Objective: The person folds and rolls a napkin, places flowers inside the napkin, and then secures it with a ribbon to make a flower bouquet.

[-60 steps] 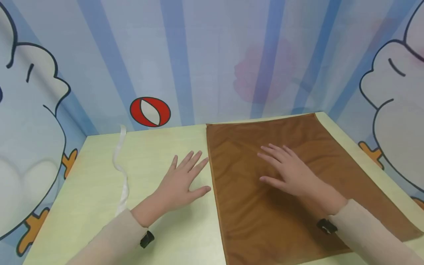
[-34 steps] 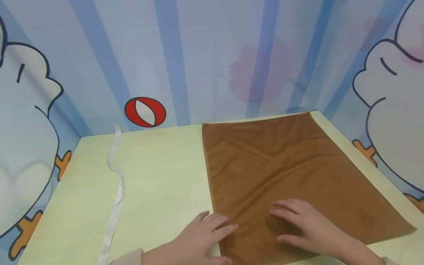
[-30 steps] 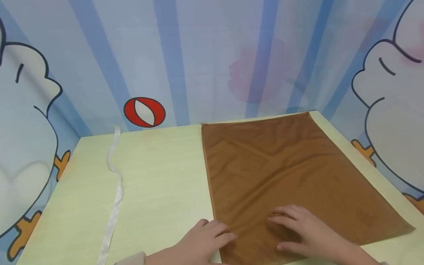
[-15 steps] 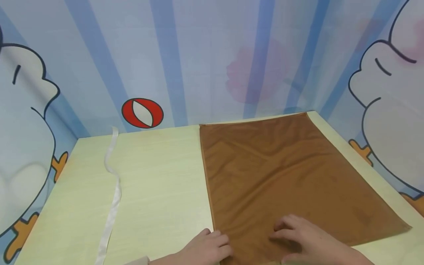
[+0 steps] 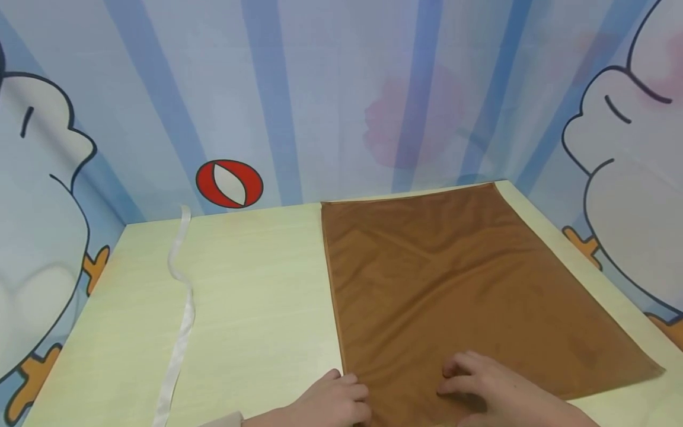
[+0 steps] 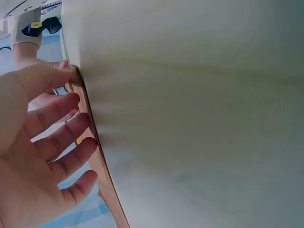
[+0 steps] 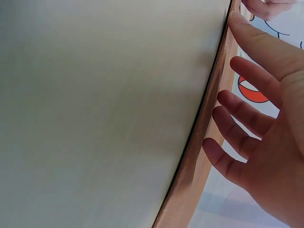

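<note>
A brown cloth [image 5: 437, 267] lies spread out on the pale yellow table, with soft creases across it. Near its front left corner is my left hand [image 5: 331, 403], knuckles up and fingers bent down to the fabric. In the left wrist view, that hand's spread fingers [image 6: 71, 123] meet the thin brown strip of cloth, thumb tip close to the corner. Farther right, my right hand [image 5: 501, 394] has its bent fingertips on the cloth near the front edge. The right wrist view shows those fingers [image 7: 237, 133] apart, tips along the cloth [image 7: 197, 147], with nothing gripped.
A white ribbon [image 5: 184, 332] runs in a wavy line down the left part of the table [image 5: 256, 284]. Behind stands a blue striped backdrop [image 5: 341, 101] with a printed red ball [image 5: 229, 184]. Printed cartoon figures cover the side panels.
Both hands have drawn back from over the table's middle to the cloth's front part. Their fingers have gone from spread to bent down on the fabric. Cloth and ribbon lie as before.
</note>
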Action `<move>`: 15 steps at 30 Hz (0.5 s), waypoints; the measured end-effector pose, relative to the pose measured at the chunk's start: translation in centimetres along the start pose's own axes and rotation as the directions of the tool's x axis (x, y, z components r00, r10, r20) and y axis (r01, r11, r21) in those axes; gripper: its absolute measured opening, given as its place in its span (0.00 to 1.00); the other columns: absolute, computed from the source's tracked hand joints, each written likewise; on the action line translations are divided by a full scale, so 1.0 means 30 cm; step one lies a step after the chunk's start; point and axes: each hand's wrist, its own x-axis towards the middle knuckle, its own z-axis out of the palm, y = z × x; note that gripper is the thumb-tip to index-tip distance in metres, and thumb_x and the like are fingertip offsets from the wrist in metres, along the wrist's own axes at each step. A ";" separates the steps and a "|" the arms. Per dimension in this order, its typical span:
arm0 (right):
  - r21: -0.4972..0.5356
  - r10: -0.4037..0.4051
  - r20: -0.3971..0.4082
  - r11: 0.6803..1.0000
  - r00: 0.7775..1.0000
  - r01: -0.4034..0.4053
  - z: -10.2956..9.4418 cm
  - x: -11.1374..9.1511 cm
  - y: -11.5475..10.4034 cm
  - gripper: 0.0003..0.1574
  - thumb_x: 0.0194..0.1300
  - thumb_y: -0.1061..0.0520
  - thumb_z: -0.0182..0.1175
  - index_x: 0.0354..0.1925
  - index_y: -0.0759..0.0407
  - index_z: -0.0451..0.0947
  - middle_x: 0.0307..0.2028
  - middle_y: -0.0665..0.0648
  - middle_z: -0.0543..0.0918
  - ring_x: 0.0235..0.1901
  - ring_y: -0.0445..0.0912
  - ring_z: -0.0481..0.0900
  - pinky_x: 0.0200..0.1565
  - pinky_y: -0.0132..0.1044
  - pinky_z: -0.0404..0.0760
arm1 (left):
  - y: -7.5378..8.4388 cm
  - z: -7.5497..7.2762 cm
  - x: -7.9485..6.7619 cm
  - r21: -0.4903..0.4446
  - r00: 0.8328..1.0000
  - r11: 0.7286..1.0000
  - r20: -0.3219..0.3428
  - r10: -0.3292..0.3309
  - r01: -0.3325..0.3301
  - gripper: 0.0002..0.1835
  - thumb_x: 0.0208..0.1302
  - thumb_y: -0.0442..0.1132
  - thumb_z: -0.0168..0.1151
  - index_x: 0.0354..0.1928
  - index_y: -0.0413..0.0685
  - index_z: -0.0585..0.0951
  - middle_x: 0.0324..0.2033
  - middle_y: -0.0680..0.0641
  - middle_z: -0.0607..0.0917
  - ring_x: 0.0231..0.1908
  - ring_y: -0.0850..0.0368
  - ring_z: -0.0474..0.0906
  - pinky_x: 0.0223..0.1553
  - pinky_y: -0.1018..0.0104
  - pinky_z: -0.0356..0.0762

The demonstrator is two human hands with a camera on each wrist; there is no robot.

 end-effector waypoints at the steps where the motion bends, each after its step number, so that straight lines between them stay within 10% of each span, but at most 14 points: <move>1: 0.003 0.009 0.005 1.000 1.000 -0.009 -0.001 -0.001 0.000 0.24 0.64 0.36 0.57 0.55 0.39 0.77 0.49 0.41 0.71 0.45 0.34 0.69 0.40 0.34 0.75 | 0.000 -0.001 0.003 0.001 1.000 1.000 0.007 0.001 -0.001 0.10 0.59 0.58 0.58 0.29 0.67 0.84 0.26 0.65 0.75 0.27 0.71 0.62 0.27 0.78 0.46; 15: -0.084 -0.098 -0.046 0.992 0.994 0.094 0.007 -0.007 0.011 0.23 0.63 0.36 0.58 0.53 0.41 0.80 0.49 0.42 0.72 0.46 0.35 0.69 0.40 0.34 0.75 | -0.013 -0.017 0.027 -0.183 0.994 0.978 0.048 -0.095 0.102 0.03 0.53 0.41 0.65 0.28 0.61 0.83 0.26 0.65 0.79 0.29 0.73 0.67 0.30 0.80 0.52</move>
